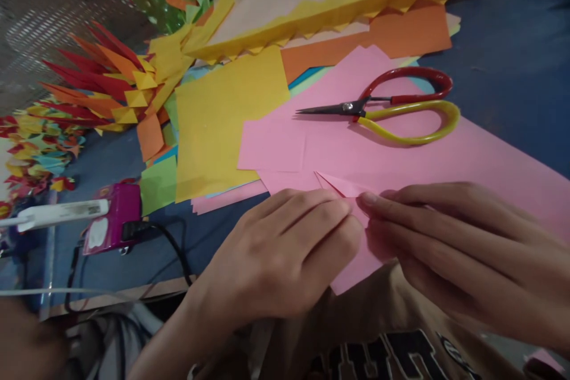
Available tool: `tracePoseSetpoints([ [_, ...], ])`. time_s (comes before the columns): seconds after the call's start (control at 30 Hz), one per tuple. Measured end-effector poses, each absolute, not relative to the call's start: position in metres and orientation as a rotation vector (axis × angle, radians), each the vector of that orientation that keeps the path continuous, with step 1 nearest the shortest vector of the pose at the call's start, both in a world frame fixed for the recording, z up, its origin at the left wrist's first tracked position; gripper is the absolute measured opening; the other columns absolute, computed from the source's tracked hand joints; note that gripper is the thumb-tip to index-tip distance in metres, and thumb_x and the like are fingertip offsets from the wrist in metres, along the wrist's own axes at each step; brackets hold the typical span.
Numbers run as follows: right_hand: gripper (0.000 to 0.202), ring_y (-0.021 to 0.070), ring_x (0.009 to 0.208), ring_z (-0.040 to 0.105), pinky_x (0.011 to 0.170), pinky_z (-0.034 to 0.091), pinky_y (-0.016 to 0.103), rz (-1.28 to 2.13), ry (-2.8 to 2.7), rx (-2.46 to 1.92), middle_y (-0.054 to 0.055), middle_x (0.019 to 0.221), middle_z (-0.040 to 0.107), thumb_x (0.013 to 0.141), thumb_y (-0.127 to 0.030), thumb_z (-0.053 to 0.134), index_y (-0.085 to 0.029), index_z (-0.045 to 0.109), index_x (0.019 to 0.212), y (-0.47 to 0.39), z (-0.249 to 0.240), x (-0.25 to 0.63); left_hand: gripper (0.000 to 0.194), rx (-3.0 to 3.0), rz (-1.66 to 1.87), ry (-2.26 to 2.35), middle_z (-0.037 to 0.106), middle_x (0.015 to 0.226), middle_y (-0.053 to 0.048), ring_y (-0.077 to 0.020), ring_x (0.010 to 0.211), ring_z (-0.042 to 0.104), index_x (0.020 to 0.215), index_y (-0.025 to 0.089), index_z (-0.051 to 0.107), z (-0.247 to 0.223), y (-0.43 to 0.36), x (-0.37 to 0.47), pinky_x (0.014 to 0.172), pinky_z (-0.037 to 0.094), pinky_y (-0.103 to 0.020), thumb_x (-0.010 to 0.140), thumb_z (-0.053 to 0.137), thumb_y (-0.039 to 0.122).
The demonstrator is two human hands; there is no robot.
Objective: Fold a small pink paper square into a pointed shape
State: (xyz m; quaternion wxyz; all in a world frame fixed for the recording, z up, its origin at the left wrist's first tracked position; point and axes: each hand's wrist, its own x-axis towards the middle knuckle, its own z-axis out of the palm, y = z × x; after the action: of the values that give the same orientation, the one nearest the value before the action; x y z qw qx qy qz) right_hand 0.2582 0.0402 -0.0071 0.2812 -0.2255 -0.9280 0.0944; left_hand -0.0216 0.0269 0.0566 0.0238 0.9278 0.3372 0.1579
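Observation:
A small piece of pink paper (351, 270), partly folded, is held at the front edge of the table. My left hand (289, 249) is closed on its left side, fingers curled over it. From the right, my right hand (445, 243) pinches the same paper, with thumb and fingertips close to my left fingers. A thin folded point of the paper sticks up beyond my fingertips; the rest of the fold is hidden by both hands. Just beyond lies a large pink sheet (427, 172) with a small pink rectangle (276, 148) on it. Scissors (351, 108) with red and yellow handles rest there, blades slightly apart.
A yellow sheet (222, 124) overlaps other coloured papers at centre left. Behind runs a long folded yellow paper strip (312, 18). Red, orange and yellow folded paper spikes (111, 77) stand at the left. A purple power adapter (118, 219) with cables sits at the near left.

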Motion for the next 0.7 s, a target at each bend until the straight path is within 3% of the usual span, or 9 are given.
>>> tracePoseSetpoints([
  [0.17,0.031,0.0285,0.129,0.070,0.112,0.058,0.050,0.278,-2.405,-0.745,0.003,0.149,0.073,0.095,-0.009,0.080,-0.015,0.078,0.126,0.035,-0.002,0.248,0.027,2.934,0.494,0.976,0.083,0.125,-0.014,-0.0304,0.121,0.078,0.126,0.009,0.073,0.056,0.023,-0.021,0.102,0.066,-0.044,0.115,0.051,0.017],
  [0.3,0.028,0.0296,0.125,0.070,0.108,0.059,0.051,0.306,-2.348,-0.813,0.006,0.142,0.077,0.098,-0.009,0.075,-0.011,0.077,0.126,0.032,0.001,0.238,0.027,2.911,0.614,0.995,0.084,0.119,-0.012,-0.0283,0.116,0.079,0.124,0.010,0.073,0.051,0.023,-0.021,0.096,0.067,-0.043,0.116,0.049,0.019],
  [0.47,0.032,0.0279,0.126,0.067,0.108,0.057,0.047,0.333,-2.293,-0.849,0.002,0.142,0.076,0.097,-0.007,0.077,-0.011,0.077,0.129,0.027,-0.002,0.236,0.020,2.792,0.595,1.038,0.083,0.124,-0.010,-0.0266,0.120,0.076,0.123,0.010,0.074,0.048,0.025,-0.020,0.105,0.063,-0.042,0.113,0.057,0.014],
  [0.7,0.033,0.0262,0.128,0.067,0.110,0.055,0.047,0.370,-2.239,-0.882,0.002,0.147,0.073,0.099,-0.003,0.075,-0.010,0.076,0.132,0.021,-0.003,0.237,0.006,2.614,0.662,1.268,0.079,0.108,-0.004,-0.0210,0.107,0.071,0.106,0.016,0.076,0.044,0.026,-0.008,0.099,0.059,-0.038,0.108,0.070,0.016],
])
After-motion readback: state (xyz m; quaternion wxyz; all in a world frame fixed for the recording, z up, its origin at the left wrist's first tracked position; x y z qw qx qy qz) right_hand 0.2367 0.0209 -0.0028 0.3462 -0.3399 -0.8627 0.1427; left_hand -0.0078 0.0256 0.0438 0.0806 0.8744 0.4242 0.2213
